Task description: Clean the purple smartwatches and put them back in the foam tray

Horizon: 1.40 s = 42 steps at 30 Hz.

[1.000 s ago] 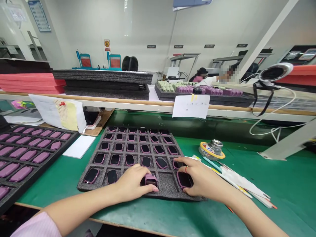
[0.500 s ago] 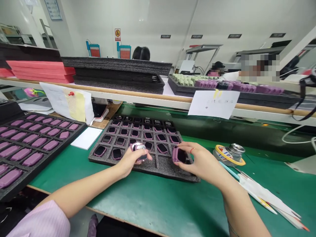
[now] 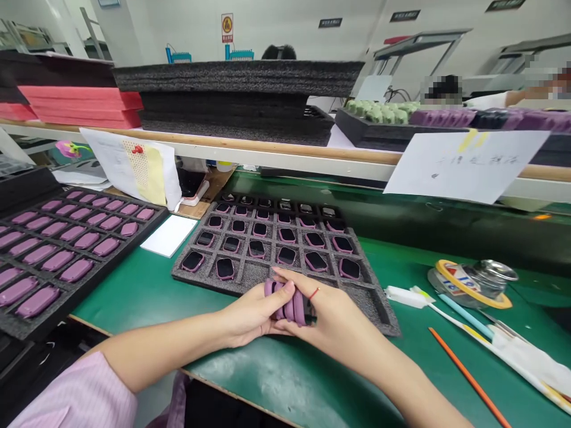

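Above the front edge of a dark foam tray (image 3: 255,274), both hands have come together around a small stack of purple watch cases (image 3: 285,302). My left hand (image 3: 254,315) presses the stack from the left, thumb on top. On the other side, my right hand (image 3: 332,309) curls its fingers round the same stack, covering part of it. A black glossy face shows at the right end of the stack. Purple-framed watch cases with black screens, such as one (image 3: 316,260) behind my right hand, lie in the tray's compartments. Several front compartments hold none.
To the left lies another foam tray (image 3: 96,276) of purple cases, beside a white paper pad (image 3: 169,235). At right are a glass jar (image 3: 486,282), a tape roll (image 3: 446,276) and an orange stick (image 3: 468,374). A shelf (image 3: 267,150) with foam stacks crosses behind.
My hands, apart before with watch cases in each, have met over the tray's front edge, and their cases now form one stack. The view has shifted; an orange stick shows at right.
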Each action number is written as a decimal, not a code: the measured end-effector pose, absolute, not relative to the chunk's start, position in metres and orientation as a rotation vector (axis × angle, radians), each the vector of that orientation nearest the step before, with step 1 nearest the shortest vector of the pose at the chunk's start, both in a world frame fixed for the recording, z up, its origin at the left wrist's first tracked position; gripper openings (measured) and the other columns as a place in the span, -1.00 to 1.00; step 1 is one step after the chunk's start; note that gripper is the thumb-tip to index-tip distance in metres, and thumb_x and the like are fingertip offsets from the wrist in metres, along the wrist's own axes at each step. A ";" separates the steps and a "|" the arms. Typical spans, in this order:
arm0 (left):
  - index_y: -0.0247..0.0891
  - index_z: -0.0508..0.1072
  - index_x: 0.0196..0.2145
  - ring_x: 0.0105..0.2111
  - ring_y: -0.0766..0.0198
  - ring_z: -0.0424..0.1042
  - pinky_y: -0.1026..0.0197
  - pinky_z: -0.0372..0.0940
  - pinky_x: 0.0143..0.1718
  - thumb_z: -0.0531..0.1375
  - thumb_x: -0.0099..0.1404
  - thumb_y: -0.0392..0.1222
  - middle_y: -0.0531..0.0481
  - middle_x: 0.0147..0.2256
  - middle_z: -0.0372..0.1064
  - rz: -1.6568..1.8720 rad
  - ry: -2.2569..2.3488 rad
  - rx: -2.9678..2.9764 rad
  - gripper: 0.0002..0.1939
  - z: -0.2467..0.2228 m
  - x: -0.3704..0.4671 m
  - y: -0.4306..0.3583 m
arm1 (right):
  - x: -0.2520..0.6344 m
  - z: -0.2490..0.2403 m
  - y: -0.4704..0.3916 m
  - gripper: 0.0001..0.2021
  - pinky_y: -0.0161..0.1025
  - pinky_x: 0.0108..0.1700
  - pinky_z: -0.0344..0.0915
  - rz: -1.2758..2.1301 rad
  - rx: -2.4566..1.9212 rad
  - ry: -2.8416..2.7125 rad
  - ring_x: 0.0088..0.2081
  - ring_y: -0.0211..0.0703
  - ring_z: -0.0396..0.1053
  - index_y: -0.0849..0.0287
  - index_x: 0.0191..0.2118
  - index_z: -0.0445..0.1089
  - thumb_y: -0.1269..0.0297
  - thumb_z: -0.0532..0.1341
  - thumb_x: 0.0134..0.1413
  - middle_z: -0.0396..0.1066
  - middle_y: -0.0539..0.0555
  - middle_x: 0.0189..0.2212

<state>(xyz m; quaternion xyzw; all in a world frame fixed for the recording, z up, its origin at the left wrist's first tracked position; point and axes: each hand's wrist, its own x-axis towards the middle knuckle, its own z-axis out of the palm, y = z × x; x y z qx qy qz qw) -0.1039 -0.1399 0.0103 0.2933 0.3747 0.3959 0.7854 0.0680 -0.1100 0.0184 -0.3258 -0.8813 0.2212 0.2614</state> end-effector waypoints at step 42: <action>-0.31 0.40 -0.38 -0.49 0.38 0.24 0.29 0.21 -0.38 0.39 0.11 0.18 0.08 -0.50 0.29 0.832 0.785 0.956 -0.52 0.011 -0.099 -0.138 | 0.058 -0.008 -0.130 -0.07 0.01 0.20 0.42 0.686 -0.772 -2.029 0.15 0.00 0.43 -0.02 0.44 -0.19 0.44 0.31 0.05 0.41 0.14 0.17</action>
